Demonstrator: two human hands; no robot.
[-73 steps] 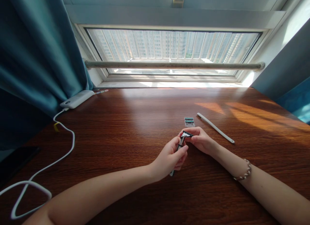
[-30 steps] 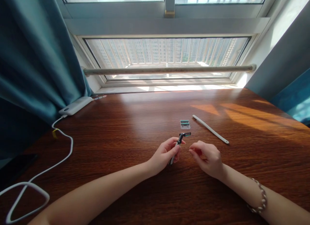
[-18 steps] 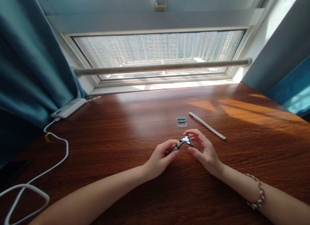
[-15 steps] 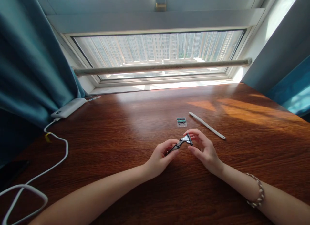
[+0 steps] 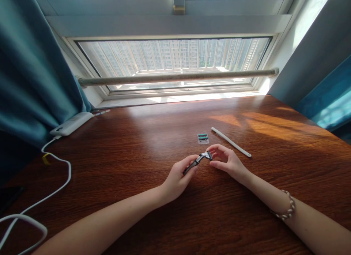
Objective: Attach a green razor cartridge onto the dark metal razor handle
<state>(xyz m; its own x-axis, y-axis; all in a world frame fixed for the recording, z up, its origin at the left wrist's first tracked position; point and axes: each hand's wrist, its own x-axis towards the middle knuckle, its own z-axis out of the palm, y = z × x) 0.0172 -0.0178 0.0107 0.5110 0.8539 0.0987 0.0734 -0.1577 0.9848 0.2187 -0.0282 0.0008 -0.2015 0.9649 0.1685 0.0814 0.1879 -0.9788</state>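
A razor [image 5: 195,164] with a dark grey handle and a silvery neck is tilted up to the right above the table. My left hand [image 5: 179,174] is closed round its handle, thumb and fingers on opposite sides. At the razor's head [image 5: 210,155], my right hand [image 5: 229,161] curls its thumb and fingertips about the two ends of the blade cartridge. Just beyond the hands lies a small clear case [image 5: 203,138] with green-striped blade cartridges. A slim white stick [image 5: 231,142] rests at a slant to its right.
The brown wooden table [image 5: 131,141] runs up to the window. A white power bank [image 5: 71,124] with a white cable [image 5: 69,171] lies at the left by the blue curtain [image 5: 35,64]. Part of a dark flat object [image 5: 11,198] shows at the left edge.
The razor has turned a little, its head now facing more to the right. My right thumb has come in nearer the cartridge. The whole view has shifted slightly.
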